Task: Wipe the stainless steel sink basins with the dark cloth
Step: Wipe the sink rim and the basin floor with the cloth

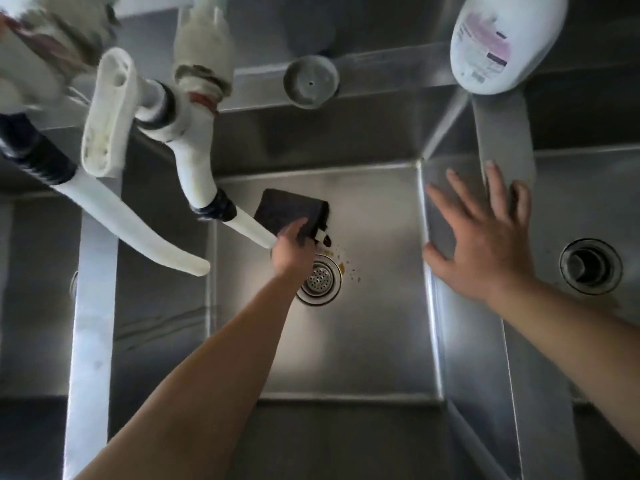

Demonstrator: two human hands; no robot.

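At twelve o'clock of perforated round drain strainer [320,279], on middle stainless steel basin floor [374,327]: folded dark cloth [290,212], pinched by left hand [293,250]; right hand [485,233], fingers splayed straight, on basin divider [460,341], holding nothing.

The left hand [291,247] hides part of the dark cloth [289,213] and drain strainer [322,280].

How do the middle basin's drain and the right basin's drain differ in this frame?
The middle basin's drain holds a perforated strainer; the right basin's drain shows a dark open hole. The left hand partly covers the middle one; the right one is unobstructed. Brown specks lie beside the middle one. Both are round steel.
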